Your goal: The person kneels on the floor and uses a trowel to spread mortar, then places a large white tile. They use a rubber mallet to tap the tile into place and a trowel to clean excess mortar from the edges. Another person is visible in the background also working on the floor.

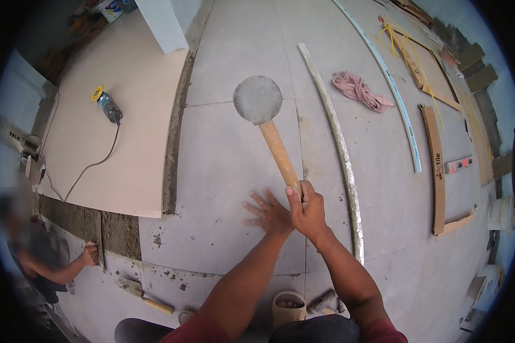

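Note:
My right hand (pixel 309 210) is wrapped round the wooden handle of a rubber mallet (pixel 257 100), its grey round head raised toward the top of the view. Under it, my left hand (pixel 269 214) has its fingers spread over a large grey floor tile (pixel 229 166) and seems to rest on it. The right wrist crosses close above the left one. Bits of mortar lie scattered over the tile's near left part. A trowel (pixel 133 287) with a wooden handle lies left of my feet, and a hammer-like tool (pixel 323 303) lies beside my right sandal (pixel 288 307).
At left, a co-worker (pixel 43 257) holds a flat tool by wet mortar (pixel 120 231). An angle grinder (pixel 109 107) with a cord lies on beige tile. A long metal bar (pixel 340 143), pink cloth (pixel 360 91), pale pipe (pixel 395 91), cardboard (pixel 434 166) and red level (pixel 459 164) lie rightward.

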{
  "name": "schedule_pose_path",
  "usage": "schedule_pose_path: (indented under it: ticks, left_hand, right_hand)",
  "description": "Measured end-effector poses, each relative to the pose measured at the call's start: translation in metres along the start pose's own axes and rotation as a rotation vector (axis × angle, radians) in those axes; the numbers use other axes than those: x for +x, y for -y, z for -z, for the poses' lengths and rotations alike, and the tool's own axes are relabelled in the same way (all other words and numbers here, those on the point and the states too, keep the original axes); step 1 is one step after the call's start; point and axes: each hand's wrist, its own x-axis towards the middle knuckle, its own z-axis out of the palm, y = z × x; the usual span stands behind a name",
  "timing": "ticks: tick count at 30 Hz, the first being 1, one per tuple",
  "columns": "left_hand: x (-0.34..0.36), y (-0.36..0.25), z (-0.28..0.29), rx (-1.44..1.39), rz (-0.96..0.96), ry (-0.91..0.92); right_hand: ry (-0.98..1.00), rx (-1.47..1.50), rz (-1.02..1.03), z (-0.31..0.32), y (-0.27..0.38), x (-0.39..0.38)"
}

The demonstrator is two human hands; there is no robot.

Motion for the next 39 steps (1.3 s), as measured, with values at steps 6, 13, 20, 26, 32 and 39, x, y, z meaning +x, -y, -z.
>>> schedule_pose_path:
  ticks: [6, 13, 20, 26, 32, 39]
  left_hand:
    - [0.007, -0.025, 0.017, -0.043, 0.107, 0.161]
    - [0.028, -0.019, 0.006, -0.089, 0.167, 0.107]
    - [0.02, -0.041, 0.02, -0.093, 0.178, 0.234]
    - [0.037, -0.019, -0.005, -0.085, 0.197, 0.069]
    - [0.016, -0.047, 0.024, -0.042, 0.228, 0.275]
    - [0.018, -0.035, 0.023, -0.126, 0.168, 0.199]
  right_hand:
    - [0.136, -0.165, -0.115, -0.001, -0.053, 0.023]
    - [0.185, -0.031, -0.085, 0.026, 0.016, 0.051]
    - [0.377, -0.348, -0.326, 0.008, -0.077, 0.04]
    - [0.183, 0.037, 0.012, 0.025, 0.015, 0.057]
    - [0.318, -0.329, -0.33, 0.014, -0.074, 0.057]
    - [0.143, 0.018, 0.007, 0.021, -0.006, 0.061]
